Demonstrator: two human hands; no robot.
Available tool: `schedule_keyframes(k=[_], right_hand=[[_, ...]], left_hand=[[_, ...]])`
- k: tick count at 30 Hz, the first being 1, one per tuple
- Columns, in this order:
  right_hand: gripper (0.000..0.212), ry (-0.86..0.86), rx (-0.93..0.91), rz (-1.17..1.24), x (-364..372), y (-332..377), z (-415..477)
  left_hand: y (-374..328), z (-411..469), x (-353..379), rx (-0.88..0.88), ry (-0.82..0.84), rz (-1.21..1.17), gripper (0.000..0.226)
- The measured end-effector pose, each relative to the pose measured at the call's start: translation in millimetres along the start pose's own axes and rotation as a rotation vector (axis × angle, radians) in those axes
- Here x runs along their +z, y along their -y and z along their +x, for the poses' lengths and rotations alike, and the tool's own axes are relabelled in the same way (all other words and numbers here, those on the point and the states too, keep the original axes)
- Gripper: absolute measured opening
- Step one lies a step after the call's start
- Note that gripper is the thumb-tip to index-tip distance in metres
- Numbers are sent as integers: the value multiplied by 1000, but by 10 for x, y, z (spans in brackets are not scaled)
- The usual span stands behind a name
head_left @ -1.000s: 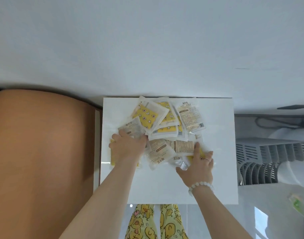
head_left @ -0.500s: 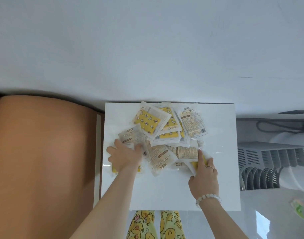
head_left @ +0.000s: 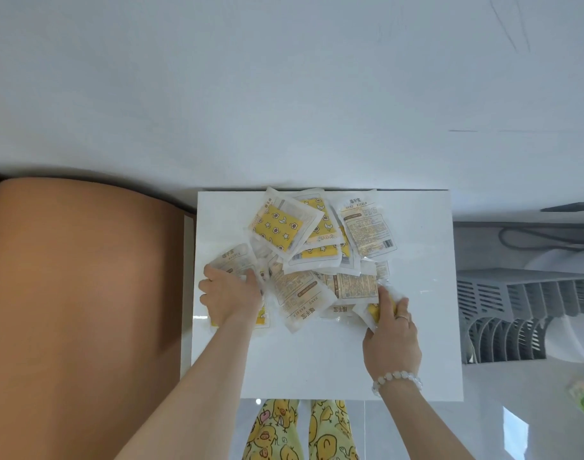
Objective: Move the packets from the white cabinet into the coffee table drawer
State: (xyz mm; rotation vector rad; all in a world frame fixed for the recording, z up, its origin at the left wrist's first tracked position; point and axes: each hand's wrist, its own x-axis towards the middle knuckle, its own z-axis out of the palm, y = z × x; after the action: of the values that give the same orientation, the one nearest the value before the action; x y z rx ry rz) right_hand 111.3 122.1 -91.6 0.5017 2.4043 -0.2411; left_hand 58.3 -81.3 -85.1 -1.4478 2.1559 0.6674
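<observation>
Several hand-warmer packets [head_left: 285, 227], clear plastic with yellow star-patterned or beige printed pads, lie in a loose heap on top of the white cabinet [head_left: 330, 360], toward its back edge. My left hand [head_left: 232, 295] rests on the heap's left side, fingers curled over a beige packet [head_left: 232, 260] with a yellow-edged one under the palm. My right hand [head_left: 391, 330] is at the heap's front right corner, thumb and fingers closed on a crumpled yellow packet [head_left: 375, 310]. The coffee table drawer is out of view.
A brown cushioned sofa arm [head_left: 85, 293] borders the cabinet's left side. A grey slatted appliance [head_left: 522, 313] and a cable [head_left: 546, 237] sit at the right. The white wall [head_left: 284, 94] stands right behind the cabinet. My duck-patterned trousers [head_left: 300, 429] show below the cabinet's front edge.
My right hand has slid right and closed on the yellow packet at the heap's corner. My left hand has shifted a little left on the heap. The camera has tilted slightly.
</observation>
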Motion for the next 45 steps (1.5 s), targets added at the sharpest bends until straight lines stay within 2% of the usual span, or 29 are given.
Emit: schedule_keyframes(k=[3,5,8,14,17,20,24,26,30,33,35,38,41,45], right_hand=[[75,-1,-10,2,-8,-17,1],[74,6,-16,22,-23,-30,0],[72,15,-20,50,-39,-62,-16],[75,0,-22,95,-3,-205,-83],[76,-4,-5,148,51,-275,-120],[74,-8,63,265,65,-299,-161],[58,-20,124,394,54,-355,-193],[52,-43,134,437,86,-402,-202],[38,-66,161,540,157,-505,-225],[6,-68,274,666,122,-622,-275],[15,32,411,804,69,-720,-293],[10,267,504,1078,-120,-836,-368],[13,381,463,1240,-406,-849,-472],[4,411,367,1345,-796,-801,-615]], left_hand=[[87,-46,3,84,-5,21,68],[144,-54,2,111,7,12,73],[170,-34,10,10,19,-74,83],[226,-31,-30,-51,30,-48,52],[309,-31,-102,-2,43,-1,49],[407,-24,-111,118,39,136,44],[467,-8,-112,217,55,295,43],[481,-3,-115,198,91,312,46],[562,17,-131,161,97,306,32],[661,-14,-213,115,75,319,31],[753,-44,-287,79,139,306,31],[843,-212,-440,45,320,244,27],[795,-539,-588,62,525,122,28],[428,-1057,-721,172,668,94,22]])
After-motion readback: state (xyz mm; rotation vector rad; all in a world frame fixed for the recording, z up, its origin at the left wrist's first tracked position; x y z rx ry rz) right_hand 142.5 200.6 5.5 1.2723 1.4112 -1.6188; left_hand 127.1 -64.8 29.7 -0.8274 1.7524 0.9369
